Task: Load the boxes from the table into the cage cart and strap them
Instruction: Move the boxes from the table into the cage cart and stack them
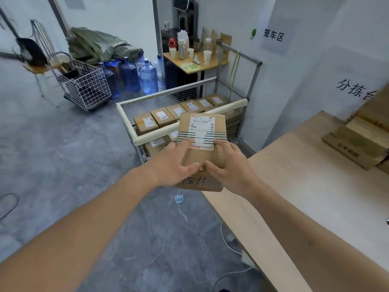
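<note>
I hold a brown cardboard box (pixel 202 131) with a white shipping label and black stripes in front of me, above the floor. My left hand (pixel 176 165) grips its left side, thumb on top near the middle. My right hand (pixel 229 165) grips its right side the same way. Beyond the box stands the cage cart (pixel 126 116) with a pale frame and wire sides. A row of several labelled boxes (pixel 162 116) lies inside it, more below. A green strap (pixel 234 70) hangs from the cart's tall back frame.
The wooden table (pixel 311 186) runs along my right, with a stack of cardboard pieces (pixel 362 142) at its far end. A small wire cart (pixel 88 85), water jugs (pixel 147 76), a chair and a side table with cups stand behind. White cables lie on the floor.
</note>
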Available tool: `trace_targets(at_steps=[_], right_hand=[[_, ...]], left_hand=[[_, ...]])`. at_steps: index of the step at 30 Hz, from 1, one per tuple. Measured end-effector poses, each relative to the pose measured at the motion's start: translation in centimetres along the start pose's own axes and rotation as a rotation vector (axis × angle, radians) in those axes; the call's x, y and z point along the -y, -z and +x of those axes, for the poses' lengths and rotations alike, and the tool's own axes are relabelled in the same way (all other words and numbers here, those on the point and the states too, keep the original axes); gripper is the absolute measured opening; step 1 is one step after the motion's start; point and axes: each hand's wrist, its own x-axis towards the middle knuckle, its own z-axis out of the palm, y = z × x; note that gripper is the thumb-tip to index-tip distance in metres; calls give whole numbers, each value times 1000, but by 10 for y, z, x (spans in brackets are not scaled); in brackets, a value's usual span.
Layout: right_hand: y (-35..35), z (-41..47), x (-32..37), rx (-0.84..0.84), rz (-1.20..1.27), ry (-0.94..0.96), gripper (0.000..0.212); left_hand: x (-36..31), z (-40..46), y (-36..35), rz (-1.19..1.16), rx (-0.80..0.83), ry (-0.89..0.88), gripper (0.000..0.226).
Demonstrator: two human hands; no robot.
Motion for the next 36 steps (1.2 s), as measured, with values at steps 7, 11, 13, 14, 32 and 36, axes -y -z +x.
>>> trace_targets(at_steps=[7, 11, 13, 14, 32, 36], right_hand=[[-53, 90, 28, 79, -27, 26, 71], [-74, 149, 33, 128, -17, 58, 71], [-84, 180, 33, 151, -4, 66, 72], [-89, 196, 32, 164, 1, 69, 72], [-157, 432, 28, 354, 14, 89, 72], [-184, 477, 31, 366, 10, 52, 72]], left_hand=[[80, 37, 39, -29, -21, 63, 81], [116, 70, 52, -58, -34, 129, 82], [134, 91, 60, -63, -37, 160, 81], [142, 102, 63, -69, -35, 176, 81], [265, 279, 109, -151, 8, 365, 81], [307, 316, 115, -178, 57, 355, 81]])
